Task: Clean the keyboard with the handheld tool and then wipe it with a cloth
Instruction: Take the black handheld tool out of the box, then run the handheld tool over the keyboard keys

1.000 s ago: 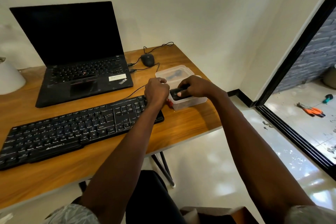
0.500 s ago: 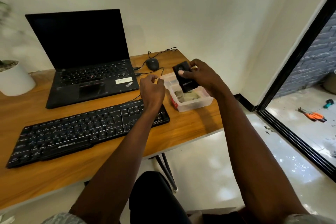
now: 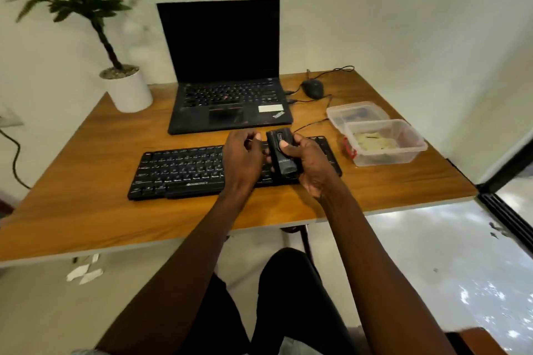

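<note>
The right hand (image 3: 310,163) is clamping its grip around the black handheld cleaning tool (image 3: 281,154) above the black keyboard (image 3: 184,170); at nine o'clock of the tool, the left hand (image 3: 242,160) is hovering, fingers loosely curled, holding nothing.

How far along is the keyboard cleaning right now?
Early stage. Done: the black handheld tool is out of the open plastic box and gripped in the right hand above the keyboard. In hand: the left hand is beside the tool, fingers curled; what it holds is unclear. Left: cleaning the keys, then wiping; a pale cloth-like thing lies in the box.
</note>
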`<state>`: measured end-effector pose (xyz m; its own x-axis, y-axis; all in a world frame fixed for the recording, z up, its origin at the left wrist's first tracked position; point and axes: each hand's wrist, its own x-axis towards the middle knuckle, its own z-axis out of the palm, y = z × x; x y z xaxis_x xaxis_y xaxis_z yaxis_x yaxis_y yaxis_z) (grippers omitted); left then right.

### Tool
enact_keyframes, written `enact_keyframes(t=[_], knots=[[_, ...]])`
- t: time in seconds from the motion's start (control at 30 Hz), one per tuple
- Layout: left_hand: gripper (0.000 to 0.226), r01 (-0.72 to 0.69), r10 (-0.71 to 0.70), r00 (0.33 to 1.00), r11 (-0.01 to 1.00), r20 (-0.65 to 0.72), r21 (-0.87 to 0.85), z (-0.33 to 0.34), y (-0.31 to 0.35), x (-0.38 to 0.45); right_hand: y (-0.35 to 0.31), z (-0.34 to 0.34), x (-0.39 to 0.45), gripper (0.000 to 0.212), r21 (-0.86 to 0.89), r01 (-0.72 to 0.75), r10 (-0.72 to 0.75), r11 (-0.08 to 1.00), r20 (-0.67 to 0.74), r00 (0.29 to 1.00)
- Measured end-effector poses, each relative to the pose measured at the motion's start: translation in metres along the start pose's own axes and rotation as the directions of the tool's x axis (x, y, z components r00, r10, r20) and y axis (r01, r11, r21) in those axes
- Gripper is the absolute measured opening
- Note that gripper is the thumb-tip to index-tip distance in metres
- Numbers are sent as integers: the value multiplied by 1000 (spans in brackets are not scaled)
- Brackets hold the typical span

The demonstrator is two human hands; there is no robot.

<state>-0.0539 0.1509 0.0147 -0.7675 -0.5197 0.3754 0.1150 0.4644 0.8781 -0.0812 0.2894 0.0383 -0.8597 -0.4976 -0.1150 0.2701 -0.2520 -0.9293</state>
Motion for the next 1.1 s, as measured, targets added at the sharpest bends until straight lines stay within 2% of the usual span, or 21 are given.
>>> enact_keyframes(t=[0.13, 0.2, 0.33, 0.6, 0.7, 0.8, 0.87, 0.97, 1.1], knots=[[9, -74, 79, 995, 994, -56, 80, -21, -13, -7, 20, 15, -2, 30, -75, 11, -12, 997, -21, 1000], [10, -102, 109, 992, 990, -68, 98, -26, -17, -7, 25, 18, -4, 24, -171, 66, -73, 983, -31, 997], [13, -140, 151, 983, 984, -103, 109, -29, -20, -9, 26, 20, -9, 26, -304, 152, -180, 941, -65, 982], [14, -201, 222, 960, 970, -171, 134, -29, -22, -12, 18, 24, -17, 23, -450, 178, -257, 875, -119, 959], [15, -190, 213, 962, 972, -171, 141, -33, -25, -13, 19, 27, -16, 31, -450, 141, -221, 882, -131, 966], [14, -173, 195, 965, 976, -174, 136, -44, -29, -10, 18, 30, -11, 44, -417, 0, -73, 909, -160, 984], [11, -130, 150, 973, 984, -174, 120, -56, -28, -4, 14, 30, -8, 46, -439, -31, -28, 898, -127, 991], [13, -2, 17, 989, 995, -144, 104, -92, -31, 19, 6, 43, 2, 42, -515, 27, -58, 857, -45, 997], [21, 93, -80, 991, 988, -105, 127, -155, -59, 61, -1, 68, 28, 39, -465, 118, -158, 877, -49, 986]])
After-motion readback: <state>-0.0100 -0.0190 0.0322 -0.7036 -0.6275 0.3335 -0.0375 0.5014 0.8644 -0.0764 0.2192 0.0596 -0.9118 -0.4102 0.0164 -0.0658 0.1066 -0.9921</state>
